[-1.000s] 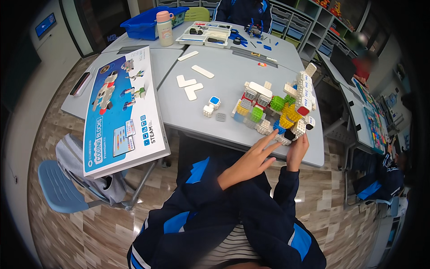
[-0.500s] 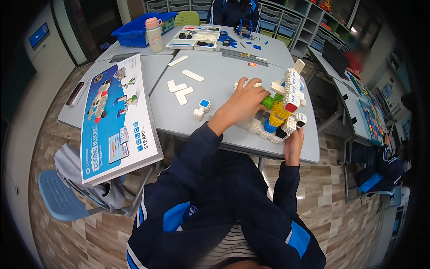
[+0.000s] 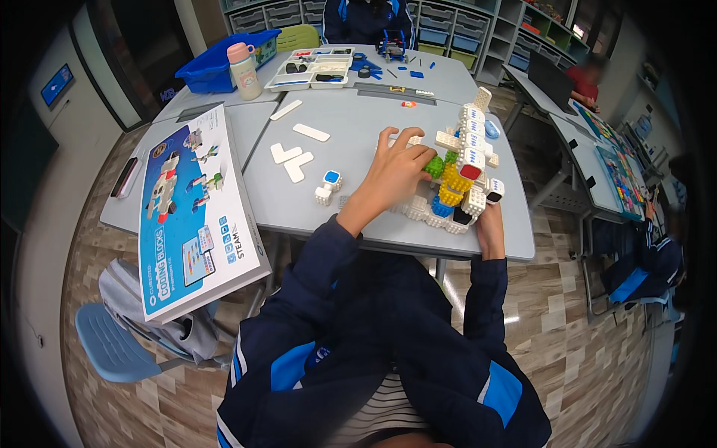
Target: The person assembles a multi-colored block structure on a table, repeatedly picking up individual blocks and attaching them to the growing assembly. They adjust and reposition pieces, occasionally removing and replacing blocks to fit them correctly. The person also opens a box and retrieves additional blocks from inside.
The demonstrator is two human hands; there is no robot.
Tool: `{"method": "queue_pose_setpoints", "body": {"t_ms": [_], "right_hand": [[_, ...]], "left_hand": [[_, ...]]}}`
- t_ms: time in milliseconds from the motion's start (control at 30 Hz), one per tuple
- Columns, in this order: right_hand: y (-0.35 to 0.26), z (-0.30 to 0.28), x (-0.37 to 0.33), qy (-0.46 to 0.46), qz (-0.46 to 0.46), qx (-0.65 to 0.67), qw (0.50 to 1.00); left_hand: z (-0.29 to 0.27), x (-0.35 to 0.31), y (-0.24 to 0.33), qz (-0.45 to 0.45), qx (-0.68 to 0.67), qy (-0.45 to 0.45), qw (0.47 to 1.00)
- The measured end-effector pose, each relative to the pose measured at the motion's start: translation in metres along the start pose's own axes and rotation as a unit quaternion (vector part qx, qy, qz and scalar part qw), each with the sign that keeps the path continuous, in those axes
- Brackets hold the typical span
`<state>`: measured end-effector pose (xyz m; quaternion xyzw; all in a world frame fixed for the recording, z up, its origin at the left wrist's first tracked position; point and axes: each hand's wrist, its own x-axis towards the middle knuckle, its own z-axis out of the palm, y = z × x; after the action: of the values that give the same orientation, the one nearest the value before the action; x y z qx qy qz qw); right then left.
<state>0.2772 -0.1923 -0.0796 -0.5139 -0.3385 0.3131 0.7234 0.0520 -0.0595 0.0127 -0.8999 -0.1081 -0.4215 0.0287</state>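
A tall model of coding blocks [image 3: 472, 142] stands at the table's right side, with white, yellow, blue and black cubes and a red-faced one. My left hand [image 3: 394, 173] reaches over its left part, fingers bent, the fingertips at a green block [image 3: 435, 166]; the palm side is hidden. Low on the model's right side, my right hand [image 3: 491, 230] holds it, most fingers out of sight behind the white blocks. Left of my left hand, a small white piece with a blue square face [image 3: 332, 178] stands alone on the grey table [image 3: 358, 134].
Flat white connector pieces [image 3: 291, 160] lie left of centre. A large kit box [image 3: 198, 216] overhangs the table's left edge. Farther back are a bottle [image 3: 244, 71], a blue bin [image 3: 213, 71] and a parts tray [image 3: 314, 71]. Across the table sits a person [image 3: 366, 22].
The whole view has shifted slightly. My left hand stays at the green block with its fingers a little more raised; my right hand keeps its place at the model's lower right.
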Motion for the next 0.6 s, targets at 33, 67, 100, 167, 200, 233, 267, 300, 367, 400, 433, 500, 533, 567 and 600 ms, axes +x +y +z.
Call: {"method": "queue_pose_setpoints", "body": {"t_ms": [33,67,100,167,200,233,267,300,367,400,433,500,533,567,600], "right_hand": [[-0.0001,-0.0001,0.0001,-0.008,-0.002,-0.003,1.0],[-0.0002,0.0,-0.0001,-0.011,-0.003,-0.004,1.0],[-0.0003,0.0003,-0.0003,-0.006,-0.004,-0.005,1.0],[-0.0003,0.0014,-0.0011,-0.009,-0.006,0.0,1.0],[-0.0003,0.0019,-0.0015,-0.004,-0.01,0.005,1.0],[-0.0004,0.0024,-0.0018,-0.008,-0.007,0.001,1.0],[-0.0003,0.0027,-0.002,-0.009,-0.008,-0.001,1.0],[-0.0001,0.0029,-0.0026,-0.01,-0.015,0.001,1.0],[0.0008,0.0027,-0.0029,-0.009,-0.001,-0.005,1.0],[0.0012,0.0023,-0.0027,-0.008,-0.005,-0.002,1.0],[0.0019,0.0019,-0.0024,-0.008,0.004,-0.006,1.0],[0.0035,0.001,-0.0011,-0.001,0.011,-0.007,1.0],[0.0042,0.0002,-0.0006,-0.01,0.008,-0.007,1.0],[0.0051,-0.0003,-0.0003,-0.011,0.007,-0.006,1.0],[0.0061,-0.0006,0.0,-0.009,0.002,0.001,1.0]], "left_hand": [[-0.0003,-0.0001,0.0,0.0,-0.004,0.001,1.0],[-0.0006,-0.0001,-0.0001,0.001,-0.01,0.002,1.0],[-0.0008,0.0001,-0.0002,0.001,-0.015,0.002,1.0],[-0.0011,0.0002,-0.0006,0.002,-0.025,0.001,1.0],[-0.0011,0.0003,-0.001,0.003,-0.03,0.0,1.0],[-0.001,0.0004,-0.0013,0.003,-0.035,0.0,0.999],[-0.0007,0.0005,-0.0015,0.006,-0.035,0.002,0.999],[-0.0004,0.0003,-0.0013,0.007,-0.036,0.005,0.999],[0.0001,0.0008,-0.0017,0.012,-0.041,0.007,0.999],[0.0,0.0013,-0.0022,0.015,-0.045,0.006,0.999],[-0.0002,0.0019,-0.0026,0.018,-0.05,0.006,0.999],[-0.0009,0.0029,-0.0027,0.023,-0.054,0.013,0.998],[-0.0014,0.0033,-0.0026,0.027,-0.055,0.017,0.998],[-0.0022,0.0034,-0.0024,0.026,-0.059,0.02,0.998],[-0.0028,0.0036,-0.0021,0.027,-0.063,0.021,0.997]]}}
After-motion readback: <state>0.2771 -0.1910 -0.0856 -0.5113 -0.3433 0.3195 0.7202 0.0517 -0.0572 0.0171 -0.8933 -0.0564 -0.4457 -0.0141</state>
